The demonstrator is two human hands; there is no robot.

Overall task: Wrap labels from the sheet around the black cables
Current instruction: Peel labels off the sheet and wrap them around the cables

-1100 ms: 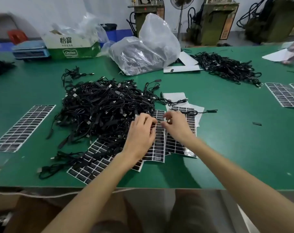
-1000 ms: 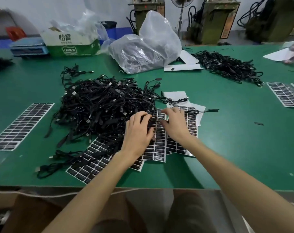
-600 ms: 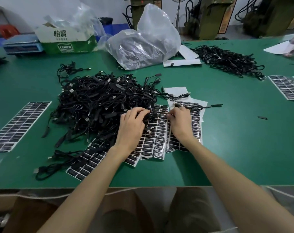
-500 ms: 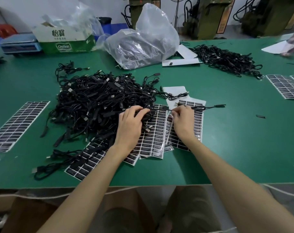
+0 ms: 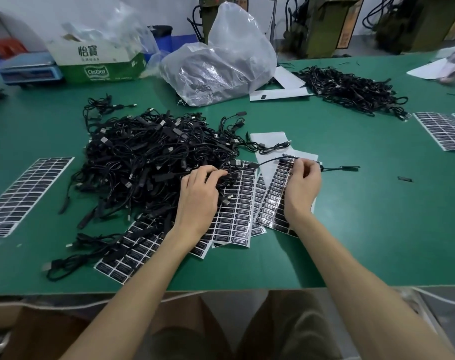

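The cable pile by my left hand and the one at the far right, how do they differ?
The near pile is much bigger than the far pile. The near pile's front edge lies over label sheets; the far pile sits beside white paper. The left hand touches the near pile; no hand is at the far pile. Both are tangled black cables on the green table.

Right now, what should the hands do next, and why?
Probably the right hand should roll a label from the sheet around the cable. The cable is stretched between the left hand and the right hand, just over the sheet's top edge, so the spot to wrap is ready. Whether a label is already lifted is too small to tell.
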